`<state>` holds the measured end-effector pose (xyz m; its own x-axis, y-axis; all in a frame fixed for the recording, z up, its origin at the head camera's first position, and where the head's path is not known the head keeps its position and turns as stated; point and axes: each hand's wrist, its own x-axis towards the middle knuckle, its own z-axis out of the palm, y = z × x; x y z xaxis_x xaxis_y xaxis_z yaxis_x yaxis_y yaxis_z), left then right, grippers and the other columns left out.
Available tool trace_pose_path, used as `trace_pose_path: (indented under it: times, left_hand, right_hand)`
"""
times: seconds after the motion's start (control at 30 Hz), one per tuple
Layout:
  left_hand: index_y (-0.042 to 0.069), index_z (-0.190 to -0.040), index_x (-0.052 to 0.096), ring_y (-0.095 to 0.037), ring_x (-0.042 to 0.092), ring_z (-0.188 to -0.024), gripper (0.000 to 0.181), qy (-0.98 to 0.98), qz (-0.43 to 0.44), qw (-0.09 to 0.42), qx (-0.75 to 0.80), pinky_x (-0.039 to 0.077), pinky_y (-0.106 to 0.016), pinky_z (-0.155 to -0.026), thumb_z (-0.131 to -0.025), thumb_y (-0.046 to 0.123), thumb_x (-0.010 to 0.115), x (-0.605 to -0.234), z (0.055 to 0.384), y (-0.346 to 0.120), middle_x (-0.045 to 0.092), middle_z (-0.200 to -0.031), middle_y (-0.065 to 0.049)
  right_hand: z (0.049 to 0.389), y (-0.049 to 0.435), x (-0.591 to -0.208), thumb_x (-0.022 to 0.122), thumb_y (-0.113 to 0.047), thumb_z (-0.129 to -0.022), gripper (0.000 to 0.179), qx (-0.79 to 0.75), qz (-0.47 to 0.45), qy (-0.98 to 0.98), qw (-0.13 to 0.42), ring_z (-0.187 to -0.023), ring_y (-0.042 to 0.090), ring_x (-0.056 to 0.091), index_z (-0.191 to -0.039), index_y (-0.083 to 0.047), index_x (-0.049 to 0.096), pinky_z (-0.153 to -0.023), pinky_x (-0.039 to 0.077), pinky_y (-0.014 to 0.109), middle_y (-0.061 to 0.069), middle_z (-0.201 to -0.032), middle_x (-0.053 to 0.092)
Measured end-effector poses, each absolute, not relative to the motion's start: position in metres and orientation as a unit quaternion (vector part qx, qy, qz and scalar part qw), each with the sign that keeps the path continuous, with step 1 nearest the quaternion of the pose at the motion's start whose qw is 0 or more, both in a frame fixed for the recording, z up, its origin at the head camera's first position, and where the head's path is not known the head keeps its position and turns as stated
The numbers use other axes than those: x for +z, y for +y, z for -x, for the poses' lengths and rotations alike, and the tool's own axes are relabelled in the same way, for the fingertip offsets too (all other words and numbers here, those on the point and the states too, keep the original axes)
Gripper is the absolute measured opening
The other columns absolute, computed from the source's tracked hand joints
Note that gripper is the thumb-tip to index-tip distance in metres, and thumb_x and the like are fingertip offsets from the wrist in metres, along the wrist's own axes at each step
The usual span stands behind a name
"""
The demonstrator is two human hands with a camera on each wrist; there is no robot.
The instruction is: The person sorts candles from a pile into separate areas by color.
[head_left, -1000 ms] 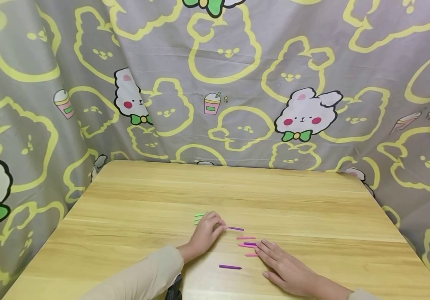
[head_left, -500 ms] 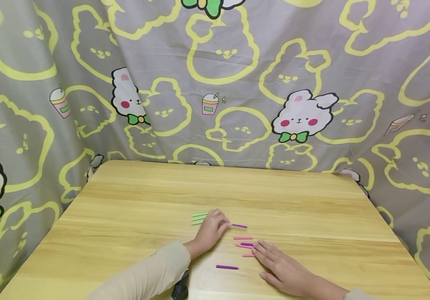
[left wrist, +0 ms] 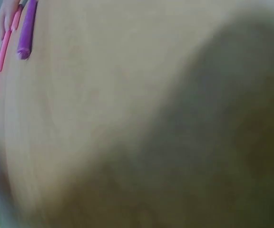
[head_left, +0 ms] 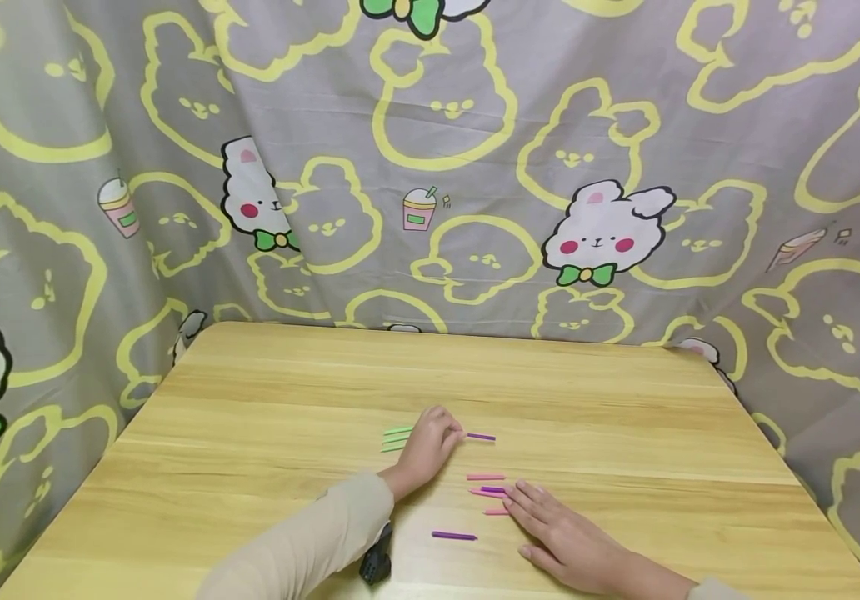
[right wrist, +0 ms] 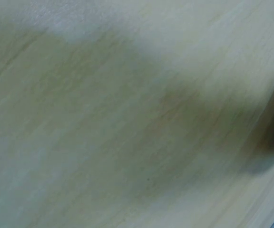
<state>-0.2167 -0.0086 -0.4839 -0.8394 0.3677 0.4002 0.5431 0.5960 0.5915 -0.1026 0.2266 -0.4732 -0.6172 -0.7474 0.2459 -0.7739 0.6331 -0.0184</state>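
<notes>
In the head view my left hand (head_left: pixel 432 442) pinches the left end of a purple crayon (head_left: pixel 481 437) between thumb and fingers. Several green crayons (head_left: pixel 397 439) lie side by side just left of it, their right ends hidden behind the hand. My right hand (head_left: pixel 565 533) rests flat on the table, fingers straight. Its fingertips cover the right ends of a second purple crayon (head_left: pixel 493 489) and a pink crayon (head_left: pixel 495 512). Another pink crayon (head_left: pixel 486 477) lies just beyond these. Nearer to me is a separate purple crayon (head_left: pixel 454 536), seen large in the left wrist view.
The light wooden table (head_left: pixel 265 392) reaches back to a grey curtain (head_left: pixel 310 100) with yellow cartoon outlines, which also closes off both sides. A black device (head_left: pixel 376 562) is strapped under my left wrist. The right wrist view has mostly blurred tabletop.
My left hand has moved away from me and slightly right, taking the pinched purple crayon along, farther from the pink ones. More of the green crayons shows. My right hand has stayed put.
</notes>
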Motion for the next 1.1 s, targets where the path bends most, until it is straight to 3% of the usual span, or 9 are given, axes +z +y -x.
trace_pose_path:
  times: [0.33, 1.1]
  left_hand:
    - [0.004, -0.082, 0.067, -0.017, 0.055, -0.087, 0.013, -0.89, 0.251, 0.112, -0.363, 0.049, -0.028, -0.083, -0.086, 0.016, 0.063, -0.485, 0.226, -0.006, 0.061, -0.086, -0.003]
    - [0.004, -0.081, 0.068, -0.016, 0.052, -0.085, 0.011, -0.906, 0.271, 0.112, -0.305, 0.049, -0.023, -0.078, -0.085, 0.013, 0.064, -0.483, 0.229, -0.003, 0.059, -0.084, -0.003]
  right_hand:
    - [0.104, 0.228, -0.475, 0.053, -0.033, -0.094, 0.05, 0.058, -0.426, -0.896, 0.113, -0.125, 0.034, 0.046, -0.132, -0.001, 0.049, -0.112, -0.008, 0.013, 0.015, -0.139, 0.047]
    - [0.104, 0.228, -0.477, 0.054, -0.032, -0.093, 0.05, 0.056, -0.428, -0.893, 0.129, -0.124, 0.033, 0.047, -0.131, -0.001, 0.049, -0.114, -0.006, 0.014, 0.014, -0.138, 0.048]
